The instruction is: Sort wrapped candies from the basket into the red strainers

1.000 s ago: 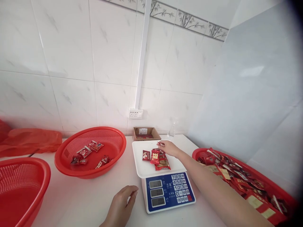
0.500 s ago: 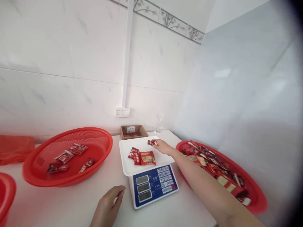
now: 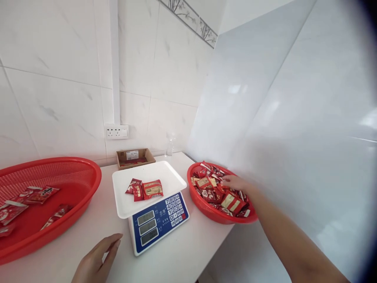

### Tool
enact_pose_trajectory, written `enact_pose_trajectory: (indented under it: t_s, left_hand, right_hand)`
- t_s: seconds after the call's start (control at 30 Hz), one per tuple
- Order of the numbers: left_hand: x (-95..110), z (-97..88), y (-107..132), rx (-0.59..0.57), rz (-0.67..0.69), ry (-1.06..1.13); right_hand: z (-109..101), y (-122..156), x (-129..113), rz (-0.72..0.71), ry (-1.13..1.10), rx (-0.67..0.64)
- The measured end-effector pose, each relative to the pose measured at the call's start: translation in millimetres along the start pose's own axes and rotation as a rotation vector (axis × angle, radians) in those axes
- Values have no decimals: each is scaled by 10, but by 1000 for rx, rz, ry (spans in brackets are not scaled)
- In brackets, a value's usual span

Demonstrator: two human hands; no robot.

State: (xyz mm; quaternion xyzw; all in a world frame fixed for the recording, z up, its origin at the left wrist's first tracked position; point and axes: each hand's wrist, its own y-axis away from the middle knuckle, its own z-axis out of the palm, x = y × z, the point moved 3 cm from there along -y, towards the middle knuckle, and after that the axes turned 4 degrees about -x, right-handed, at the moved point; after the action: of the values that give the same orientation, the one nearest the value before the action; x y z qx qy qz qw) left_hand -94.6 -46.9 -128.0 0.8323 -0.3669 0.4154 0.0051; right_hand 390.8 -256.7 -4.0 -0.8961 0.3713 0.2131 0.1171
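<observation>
My right hand [image 3: 235, 183] reaches into the red plastic basket [image 3: 203, 207] on the right, fingers stretched out over the small wrapped snack packets [image 3: 209, 195] heaped there; no packet shows clearly in its grip. Left of the scale, low over the table, my left hand [image 3: 98, 257] is loosely closed, thumb tip close to the index finger, with nothing visible in it. The digital scale [image 3: 160, 222] has a white tray [image 3: 165, 173] on top. Two small dark red packets [image 3: 138, 192] and one larger red and gold packet [image 3: 152, 189] lie on that tray.
Another red basket [image 3: 79, 198] with several packets stands at the left. Behind the scale sit a cardboard box [image 3: 135, 157] and a clear plastic object [image 3: 170, 147]. The white table [image 3: 182, 251] ends at the right, near the wall. A socket [image 3: 117, 132] is on the wall.
My right hand has moved from above the scale tray, where it held a small red packet, to the right-hand basket. The view has turned right. The tray's packets stay put.
</observation>
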Motion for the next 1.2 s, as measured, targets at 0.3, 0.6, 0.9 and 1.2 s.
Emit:
enact_pose_trajectory:
  t_s: [0.3,0.6,0.9,1.2]
  left_hand:
    - [-41,-17,-19,-12,-56,-9]
    - [-14,-15,-24,3,-6,0]
    - [196,-86,44,0,9,43]
    - [256,-133,63,-12,-8,70]
  right_hand:
    - [455,96,153,122,182,40]
    - [191,51,-190,10,149,121]
    - [796,106,-1758,-324,-169,-170]
    - [1233,45,-2734,-404,-497,-317]
